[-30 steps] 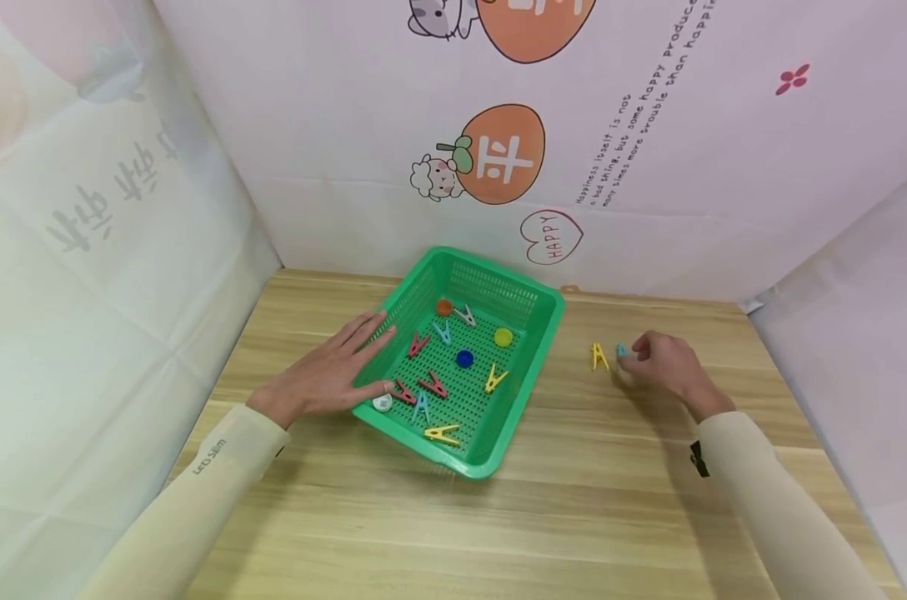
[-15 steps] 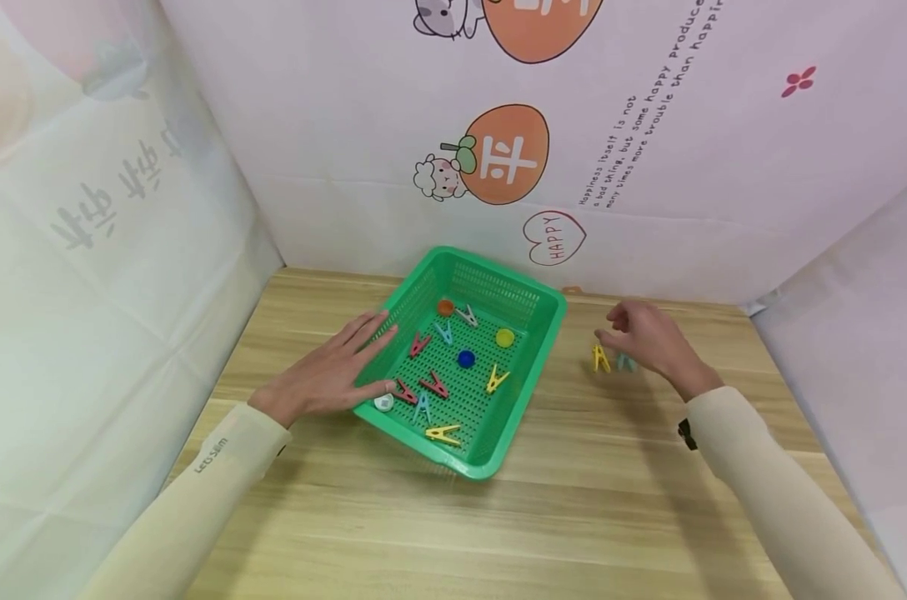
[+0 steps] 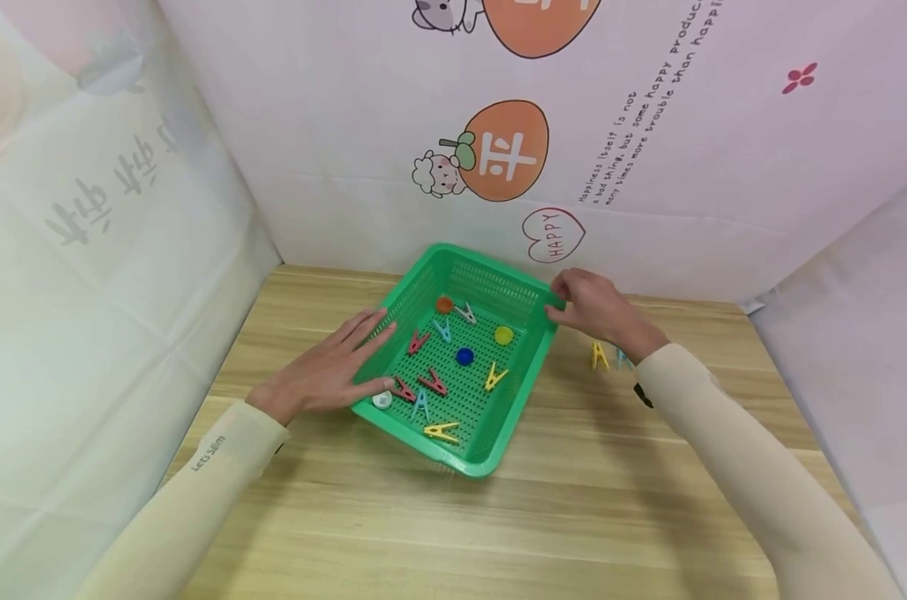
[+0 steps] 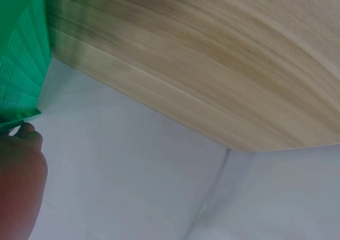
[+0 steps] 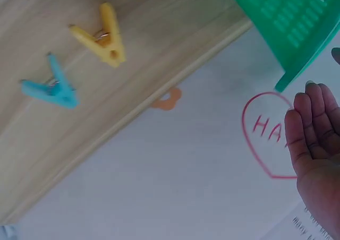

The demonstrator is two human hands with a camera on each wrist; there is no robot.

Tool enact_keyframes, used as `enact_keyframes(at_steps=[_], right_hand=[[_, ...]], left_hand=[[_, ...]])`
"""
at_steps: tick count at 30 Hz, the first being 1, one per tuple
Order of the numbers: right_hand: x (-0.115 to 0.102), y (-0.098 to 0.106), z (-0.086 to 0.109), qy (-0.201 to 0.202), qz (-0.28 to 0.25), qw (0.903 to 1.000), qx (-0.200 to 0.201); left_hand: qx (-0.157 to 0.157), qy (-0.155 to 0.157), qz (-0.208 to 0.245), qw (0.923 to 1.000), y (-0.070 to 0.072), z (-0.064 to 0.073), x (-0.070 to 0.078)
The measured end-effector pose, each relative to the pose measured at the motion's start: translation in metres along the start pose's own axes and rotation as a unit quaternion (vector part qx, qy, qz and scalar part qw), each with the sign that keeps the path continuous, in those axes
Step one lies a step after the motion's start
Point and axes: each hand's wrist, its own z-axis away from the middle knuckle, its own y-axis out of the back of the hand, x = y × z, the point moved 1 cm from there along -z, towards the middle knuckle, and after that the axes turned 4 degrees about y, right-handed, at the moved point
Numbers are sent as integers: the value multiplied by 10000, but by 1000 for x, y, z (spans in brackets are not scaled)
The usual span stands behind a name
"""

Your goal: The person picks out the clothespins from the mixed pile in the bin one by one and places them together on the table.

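In the head view a green plastic basket (image 3: 524, 400) stands on the wooden table, holding red, blue, yellow and grey clothespins and several coloured round caps. My left hand (image 3: 333, 371) rests on its left rim, fingers spread and fairly straight. At the far right corner, my right hand (image 3: 596, 308) has its thumb and fingertips around the rim with a gap between them. The right wrist view has these fingers (image 5: 303, 128) loosely bent beside the rim, nothing pinched. A yellow clothespin (image 3: 599, 355) and a light blue clothespin (image 3: 623, 359) lie on the table below the right wrist.
A printed white cloth (image 3: 333, 183) forms a wall behind the table (image 3: 573, 517), close to the basket's far edge. Similar cloth hangs at the left and right sides.
My right hand has left the light blue clothespin and moved left, past the yellow one, to the basket's far right corner. Both clothespins stay on the table. The left hand has not moved.
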Motion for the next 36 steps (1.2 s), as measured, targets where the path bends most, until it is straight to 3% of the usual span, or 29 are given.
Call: enact_keyframes(at_steps=[7, 18, 24, 31, 36], right_hand=[[-17, -6, -22, 402, 77, 9990, -194], [-45, -6, -59, 1467, 184, 9885, -308], [-62, -10, -80, 1735, -2, 9829, -623], [-78, -24, -100, 2228, -115, 9700, -970], [-90, -34, -112, 2324, -240, 9625, -1376]], left_hand=[[0, -35, -46, 10000, -1, -1, -2], [-18, -44, -38, 10000, 0, -1, -5], [-19, -60, -71, 10000, -3, -3, -7], [-53, -95, -47, 9999, -3, -4, -8], [-30, -67, -57, 10000, -2, -4, -9]])
